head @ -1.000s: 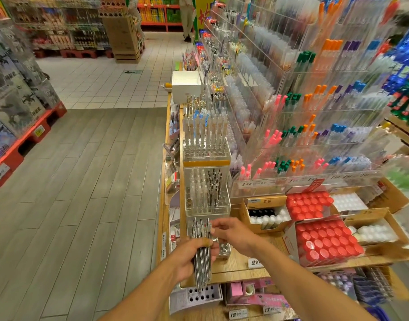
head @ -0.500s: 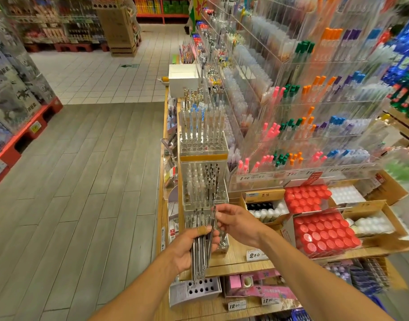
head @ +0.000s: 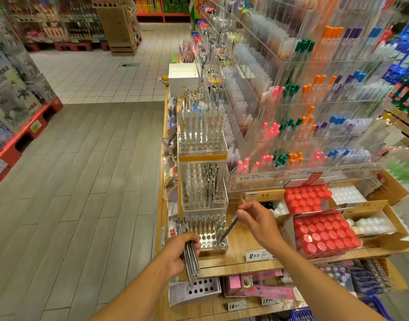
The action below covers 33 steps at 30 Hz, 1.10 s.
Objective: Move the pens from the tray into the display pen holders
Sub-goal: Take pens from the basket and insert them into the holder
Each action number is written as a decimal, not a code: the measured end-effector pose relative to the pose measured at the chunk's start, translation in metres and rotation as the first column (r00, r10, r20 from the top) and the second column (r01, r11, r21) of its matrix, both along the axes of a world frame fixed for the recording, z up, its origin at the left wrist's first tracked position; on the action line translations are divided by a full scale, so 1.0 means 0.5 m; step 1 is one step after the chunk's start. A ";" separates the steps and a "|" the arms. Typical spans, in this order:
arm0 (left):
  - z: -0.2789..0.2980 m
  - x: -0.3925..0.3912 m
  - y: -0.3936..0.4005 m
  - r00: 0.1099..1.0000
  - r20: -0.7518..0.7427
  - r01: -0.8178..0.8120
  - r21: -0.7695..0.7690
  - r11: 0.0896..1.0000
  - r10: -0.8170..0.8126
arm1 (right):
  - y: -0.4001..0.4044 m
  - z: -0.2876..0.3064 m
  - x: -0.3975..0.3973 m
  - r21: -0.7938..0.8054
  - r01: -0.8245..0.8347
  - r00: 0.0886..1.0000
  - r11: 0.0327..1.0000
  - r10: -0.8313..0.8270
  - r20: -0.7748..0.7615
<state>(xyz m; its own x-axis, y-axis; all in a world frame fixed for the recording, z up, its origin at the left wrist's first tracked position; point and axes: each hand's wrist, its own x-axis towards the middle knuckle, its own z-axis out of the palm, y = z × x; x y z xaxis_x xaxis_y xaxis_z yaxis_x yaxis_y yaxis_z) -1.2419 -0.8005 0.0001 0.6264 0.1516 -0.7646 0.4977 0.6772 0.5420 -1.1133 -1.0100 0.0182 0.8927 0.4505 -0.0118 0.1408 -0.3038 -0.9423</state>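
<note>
A wooden shelf [head: 242,245] beside a grey plank floor [head: 83,181] was seen. A bundle of pens [head: 190,256] was gripped by the left hand [head: 179,253]; a single pen [head: 230,229], pinched by the right hand [head: 259,222], was angled into the clear pen holder [head: 210,239].

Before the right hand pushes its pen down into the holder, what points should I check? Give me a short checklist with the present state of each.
1. Right hand pinches a single pen: ok.
2. Pen tip points at a hole in the front right of the clear pen holder: ok; it slants down to the left.
3. Tip already inside the hole: cannot tell.
4. Pen is upright for pushing in: not ok, it is tilted.
5. Left hand grips the bundle of pens beside the holder's left front: ok.
6. Free holes remain in the holder's front rows: ok.
</note>
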 end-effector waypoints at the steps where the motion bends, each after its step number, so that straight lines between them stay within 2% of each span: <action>1: 0.002 -0.002 0.000 1.000 0.006 0.010 -0.003 1.000 -0.010 | -0.007 -0.012 -0.004 -0.102 -0.036 0.998 0.994 0.041 0.045; 3: 0.004 -0.002 -0.003 1.000 0.018 0.017 -0.022 1.000 -0.017 | -0.013 -0.036 -0.013 -0.242 -0.085 0.989 0.967 0.112 0.099; 8: 0.007 0.002 -0.010 0.999 0.034 0.018 -0.045 0.999 -0.017 | -0.005 -0.068 -0.028 -0.434 -0.120 0.945 0.893 0.237 0.226; 13: 0.012 0.004 -0.017 0.999 0.038 0.035 -0.049 0.998 -0.034 | 0.011 -0.088 -0.037 -0.554 -0.179 0.878 0.813 0.386 0.283; 21: 0.025 0.007 -0.026 0.998 0.036 0.059 -0.014 0.998 -0.058 | 0.045 -0.083 -0.054 -0.604 -0.114 0.887 0.789 0.355 0.296; 24: 0.030 0.008 -0.028 0.996 0.028 0.086 0.014 0.996 -0.087 | 0.051 -0.069 -0.058 -0.680 -0.073 0.881 0.730 0.367 0.299; 26: 0.031 0.009 -0.029 0.994 0.021 0.105 0.035 0.994 -0.105 | 0.054 -0.057 -0.059 -0.682 -0.030 0.887 0.731 0.334 0.319; 28: 0.031 0.011 -0.031 0.992 0.033 0.118 0.050 0.992 -0.120 | 0.061 -0.035 -0.056 -0.595 -0.064 0.934 0.801 0.258 0.247; 30: 0.032 0.012 -0.033 0.990 0.045 0.130 0.063 0.990 -0.133 | 0.075 -0.010 -0.052 -0.400 -0.194 0.978 0.896 0.211 -0.002; 32: 0.034 0.012 -0.037 0.987 0.057 0.147 0.068 0.987 -0.151 | 0.088 0.013 -0.053 -0.161 -0.257 0.939 0.953 0.207 -0.275; 33: 0.035 0.012 -0.039 0.985 0.062 0.156 0.067 0.986 -0.160 | 0.093 0.020 -0.054 -0.088 -0.246 0.913 0.965 0.200 -0.356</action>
